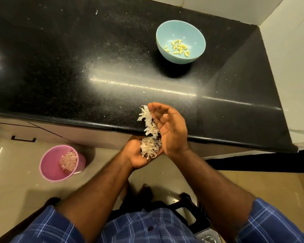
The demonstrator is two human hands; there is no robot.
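pink bin [49,165]: on the floor at far left, well apart from my hands, with binned peels [68,160] heaped inside. i judge it to be where this load ends up.
left hand [136,156]: palm up just under the counter lip, fingers bent into a loose scoop and not clenched. it grips nothing; it only cradles what drops in.
caught pile [148,148]: garlic skins lying in that palm, close to its front edge.
loose peels [147,120]: a white cluster on the counter [77,67] right at the rim, touching the right palm and partly hanging over the pile below.
right hand [169,128]: standing on its edge, fingers nearly straight and close together, thumb relaxed. it pinches nothing and acts as a scraper against the skins.
step in hand: as i read it, sweeping skins off the edge into the scoop.
doing it well: i'd press the scoop snug against the lip so no gap opens, drag the right hand low and slow so the light skins don't flutter away, and deepen the cup before heading to the bin.
risk: an overfull palm spilling onto the floor.
blue bowl [165,32]: far back on the right, holding peeled cloves [178,47], well clear of the sweep.
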